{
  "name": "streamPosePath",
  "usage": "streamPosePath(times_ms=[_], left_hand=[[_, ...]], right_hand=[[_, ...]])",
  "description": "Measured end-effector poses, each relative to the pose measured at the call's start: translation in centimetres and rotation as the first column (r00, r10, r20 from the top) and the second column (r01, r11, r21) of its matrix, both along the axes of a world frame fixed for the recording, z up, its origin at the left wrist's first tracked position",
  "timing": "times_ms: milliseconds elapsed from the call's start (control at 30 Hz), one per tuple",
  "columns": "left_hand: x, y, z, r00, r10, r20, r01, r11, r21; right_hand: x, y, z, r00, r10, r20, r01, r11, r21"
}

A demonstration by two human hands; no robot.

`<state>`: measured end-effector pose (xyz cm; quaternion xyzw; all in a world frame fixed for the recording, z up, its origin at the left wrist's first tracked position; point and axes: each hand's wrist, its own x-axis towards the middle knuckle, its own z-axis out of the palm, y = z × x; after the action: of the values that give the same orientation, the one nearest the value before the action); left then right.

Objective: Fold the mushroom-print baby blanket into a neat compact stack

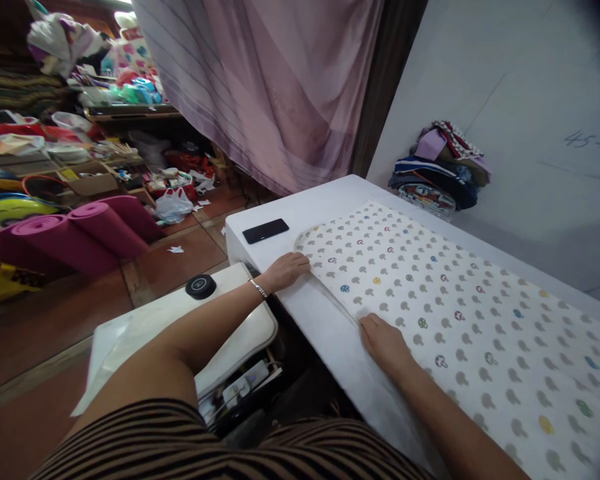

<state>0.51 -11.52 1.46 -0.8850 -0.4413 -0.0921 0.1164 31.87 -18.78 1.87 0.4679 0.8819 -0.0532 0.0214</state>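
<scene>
A white cloth (410, 267) printed with grey and coloured mushroom-like shapes lies spread over the white table. My left hand (289, 270), with a bracelet at the wrist, pinches the cloth's near edge close to its rounded left corner. Farther right along that same edge, my right hand (384, 340) has its fingers closed on the cloth. Between the two hands the edge runs fairly straight, and more than one layer seems to show there. Past my left hand, a black phone (265, 231) rests flat on the table.
The white table (325, 327) meets a wall at right, where folded clothes (437, 170) are stacked. A smaller cream table (230, 307) with a round black object (201, 287) stands at left. Behind hangs a pink curtain (290, 87). Rolled pink mats (95, 233) and boxes crowd the floor.
</scene>
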Motion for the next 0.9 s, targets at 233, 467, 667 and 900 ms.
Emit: streamPosePath(times_ms=[233, 467, 667, 900], left_hand=[[-0.4, -0.6, -0.2, 0.999, -0.025, -0.035, 0.023, 0.999, -0.045], [-0.6, -0.6, 0.0, 0.998, -0.056, -0.015, 0.055, 0.998, -0.026], [1.4, -1.0, 0.5, 0.992, -0.116, 0.055, 0.116, 0.993, 0.011], [3.4, -0.9, 0.6, 0.984, -0.178, 0.013, 0.179, 0.983, -0.051]], right_hand=[[0.3, 0.0, -0.2, 0.996, 0.062, -0.064, -0.061, 0.998, 0.014], [0.7, 0.0, -0.6, 0.988, 0.064, -0.142, -0.062, 0.998, 0.018], [0.0, 0.4, -0.8, 0.994, 0.013, -0.107, -0.015, 1.000, -0.017], [-0.3, 0.5, -0.6, 0.999, -0.009, -0.045, 0.008, 1.000, -0.006]])
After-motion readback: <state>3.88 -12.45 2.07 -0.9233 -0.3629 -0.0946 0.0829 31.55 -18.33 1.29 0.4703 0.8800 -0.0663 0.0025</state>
